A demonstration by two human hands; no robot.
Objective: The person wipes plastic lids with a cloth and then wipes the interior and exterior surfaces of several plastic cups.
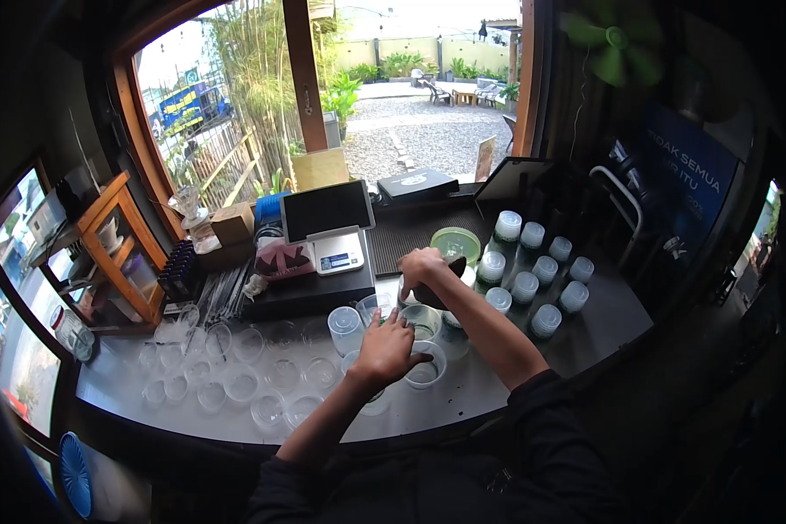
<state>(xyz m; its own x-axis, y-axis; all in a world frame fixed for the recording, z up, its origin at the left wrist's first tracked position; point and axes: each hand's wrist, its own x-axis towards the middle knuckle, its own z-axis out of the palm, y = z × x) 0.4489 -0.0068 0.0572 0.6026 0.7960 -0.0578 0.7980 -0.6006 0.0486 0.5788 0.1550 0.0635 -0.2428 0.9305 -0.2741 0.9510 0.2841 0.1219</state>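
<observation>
My left hand reaches over a cluster of clear plastic cups, its fingers spread and touching or just above their rims. By its thumb stands an open clear cup; a taller clear cup is on its other side. My right hand is bent downward with curled fingers beside a dark object, partly hidden by the forearm; what it grips I cannot make out. Just beyond it sits a green-tinted round tub. Another clear container lies between my hands.
Several lidded cups stand in rows at the right. Clear round lids are spread across the counter at the left. Behind are a tablet on a stand, a dark ribbed mat and a wooden cabinet.
</observation>
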